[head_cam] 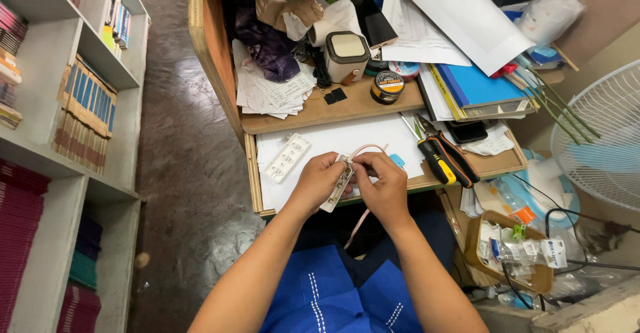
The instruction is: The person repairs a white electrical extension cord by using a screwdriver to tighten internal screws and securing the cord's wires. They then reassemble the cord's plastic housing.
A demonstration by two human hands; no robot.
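Nearby, packets in brown tray

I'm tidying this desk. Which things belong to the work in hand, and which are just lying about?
In hand:
left hand
right hand
open socket strip
pale cable
strip cover
pliers

Lying about:
tin
blue folder
papers
fan

Bare forearms, both hands uncovered: left hand, right hand. Below them, a bright blue garment with white dashed stitching.
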